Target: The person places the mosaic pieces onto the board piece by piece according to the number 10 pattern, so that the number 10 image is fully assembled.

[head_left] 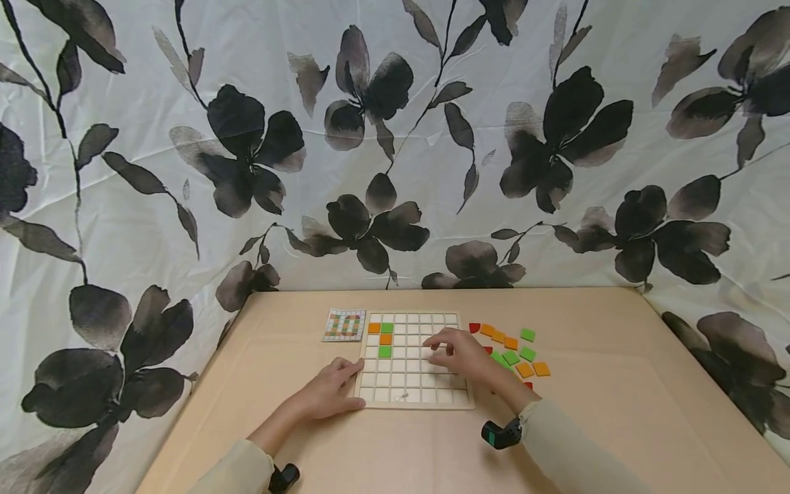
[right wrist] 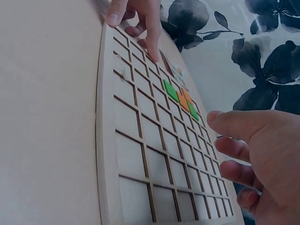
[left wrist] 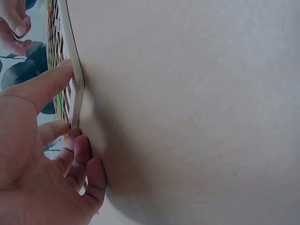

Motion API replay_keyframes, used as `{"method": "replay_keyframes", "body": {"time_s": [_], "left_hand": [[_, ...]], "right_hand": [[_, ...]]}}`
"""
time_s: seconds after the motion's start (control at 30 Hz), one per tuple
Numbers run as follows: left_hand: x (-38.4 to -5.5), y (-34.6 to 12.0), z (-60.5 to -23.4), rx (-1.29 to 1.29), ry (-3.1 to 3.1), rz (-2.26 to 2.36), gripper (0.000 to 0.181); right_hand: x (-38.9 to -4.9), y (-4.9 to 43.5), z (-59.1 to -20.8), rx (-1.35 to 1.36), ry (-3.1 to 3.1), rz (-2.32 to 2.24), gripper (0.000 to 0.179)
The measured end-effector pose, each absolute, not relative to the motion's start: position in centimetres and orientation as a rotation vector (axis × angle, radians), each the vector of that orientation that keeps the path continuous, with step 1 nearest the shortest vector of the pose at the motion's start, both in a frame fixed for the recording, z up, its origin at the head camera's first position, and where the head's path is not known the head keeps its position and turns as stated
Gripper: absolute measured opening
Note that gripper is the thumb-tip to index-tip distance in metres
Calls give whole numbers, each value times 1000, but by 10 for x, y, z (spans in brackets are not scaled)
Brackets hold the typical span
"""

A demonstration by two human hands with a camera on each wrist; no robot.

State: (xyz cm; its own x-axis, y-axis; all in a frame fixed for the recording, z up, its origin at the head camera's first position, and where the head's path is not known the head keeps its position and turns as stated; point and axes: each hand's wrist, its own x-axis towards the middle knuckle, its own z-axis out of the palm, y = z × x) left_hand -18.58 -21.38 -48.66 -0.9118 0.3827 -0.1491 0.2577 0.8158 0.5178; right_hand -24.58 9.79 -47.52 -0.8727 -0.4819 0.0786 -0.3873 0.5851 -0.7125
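Observation:
A pale grid board [head_left: 415,405] with white square cells lies on the table. Two orange tiles and two green tiles [head_left: 385,351] sit in cells near its upper left corner. My left hand [head_left: 330,391] holds the board's left side, thumb by the near corner; in the left wrist view the thumb lies on the rim [left wrist: 77,79] and the other fingers bend beside it. Over the right half of the board hovers my right hand [head_left: 459,353], its thumb and index finger apart. No tile shows between those fingers in the right wrist view, where the fingers [right wrist: 236,171] bend loosely.
A small card [head_left: 344,324] with a coloured square pattern lies just left of the board. Loose orange [head_left: 541,369], green [head_left: 527,335] and red tiles [head_left: 474,328] are scattered to its right, some partly behind my right hand. A flowered cloth [head_left: 395,171] hangs behind the table.

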Motion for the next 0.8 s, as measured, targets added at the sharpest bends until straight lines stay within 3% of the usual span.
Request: {"method": "replay_keyframes", "body": {"time_s": [0.27,0.8], "left_hand": [[-185,-213,-486,493,2754,733,79],[-185,-214,-485,514,2756,732,79]], "right_hand": [[-234,122,-472,-761,2728,-1116,29],[-218,179,-476,-530,2795,-1130,34]]}}
